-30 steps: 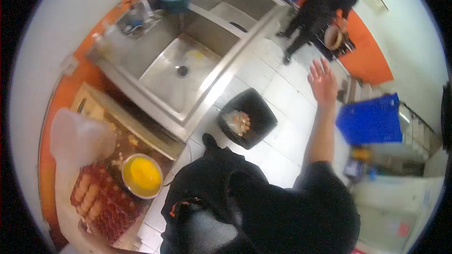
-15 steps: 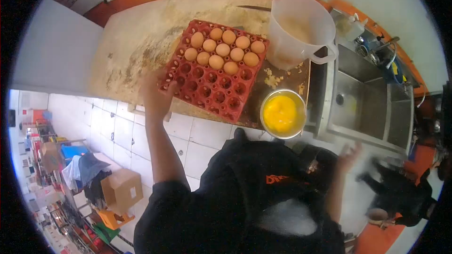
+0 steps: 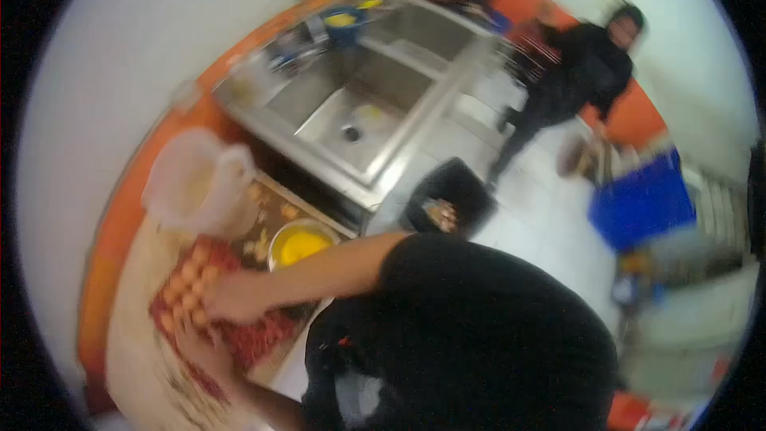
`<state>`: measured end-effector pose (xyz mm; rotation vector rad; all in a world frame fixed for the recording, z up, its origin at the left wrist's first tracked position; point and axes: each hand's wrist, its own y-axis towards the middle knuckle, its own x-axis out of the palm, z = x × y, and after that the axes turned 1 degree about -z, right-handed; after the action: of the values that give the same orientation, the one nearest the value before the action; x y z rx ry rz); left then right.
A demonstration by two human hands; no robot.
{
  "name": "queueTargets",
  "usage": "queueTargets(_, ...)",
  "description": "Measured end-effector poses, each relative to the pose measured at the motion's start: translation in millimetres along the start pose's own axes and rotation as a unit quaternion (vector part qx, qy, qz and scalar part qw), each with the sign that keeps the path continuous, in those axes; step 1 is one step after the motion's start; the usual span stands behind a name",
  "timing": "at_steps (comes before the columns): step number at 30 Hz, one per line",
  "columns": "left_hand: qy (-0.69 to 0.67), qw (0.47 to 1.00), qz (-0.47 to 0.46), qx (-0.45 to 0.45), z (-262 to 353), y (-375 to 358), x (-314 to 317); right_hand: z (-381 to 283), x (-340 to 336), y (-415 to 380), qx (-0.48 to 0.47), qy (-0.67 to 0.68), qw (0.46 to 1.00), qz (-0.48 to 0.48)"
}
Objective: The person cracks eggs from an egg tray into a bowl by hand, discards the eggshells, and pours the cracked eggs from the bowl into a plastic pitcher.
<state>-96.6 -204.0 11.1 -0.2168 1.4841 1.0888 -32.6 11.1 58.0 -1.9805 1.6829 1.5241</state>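
Eggs (image 3: 185,286) in red tray (image 3: 254,338)

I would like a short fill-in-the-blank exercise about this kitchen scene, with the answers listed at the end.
1. The right hand reaches onto the red egg tray, which holds brown ____.
2. The metal bowl beside the tray holds a ____ liquid.
3. The black bin stands on the floor in front of the steel ____.
4. The crate on the floor is ____ in colour.

Missing words: eggs; yellow; sink; blue
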Motion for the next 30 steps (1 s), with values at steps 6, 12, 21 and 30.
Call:
queueTargets(6, 0.125, 0.987, -0.086, -0.05, 14, -6, -13, 19, 76, 12, -0.012, -0.094, 0.995, 0.015)
queueTargets(12, 0.189, 0.979, -0.074, 0.003, -27, -8, 5, 24, 91, 25, 0.04, -0.141, 0.989, 0.017)
queueTargets(21, 0.084, 0.994, -0.056, 0.03, -12, 7, -5, 27, 92, 27, 0.056, -0.089, 0.994, 0.022)
queueTargets(30, 0.085, 0.995, 0.006, 0.054, -36, 4, 18, 27, 85, 24, 0.011, -0.127, 0.991, 0.03)
